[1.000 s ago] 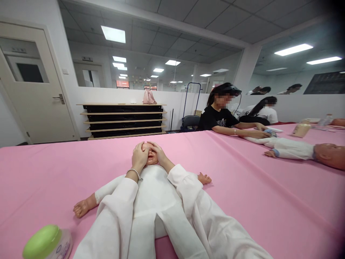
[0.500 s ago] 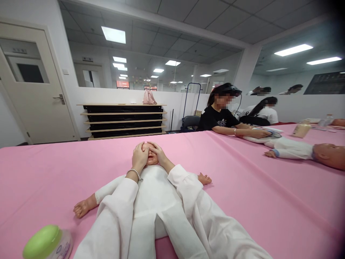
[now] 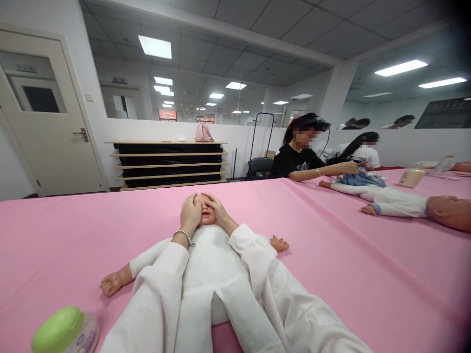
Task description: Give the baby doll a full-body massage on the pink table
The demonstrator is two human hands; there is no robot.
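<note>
This is a baby-care training room, with infant dolls (image 3: 209, 264) on long pink-covered tables (image 3: 331, 274) inside glass partitions (image 3: 221, 83).

Across the table, the co-worker's hand (image 3: 350, 167) has risen above a blue garment (image 3: 362, 179) now spread on the other doll (image 3: 390, 205)

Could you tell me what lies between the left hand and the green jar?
In the head view, the sleeve and doll's arm separate that hand and jar.

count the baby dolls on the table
3. One doll lies under the left hand and right hand, a second doll lies by a co-worker, and a third doll shows at the far right; more may be hidden.
</note>
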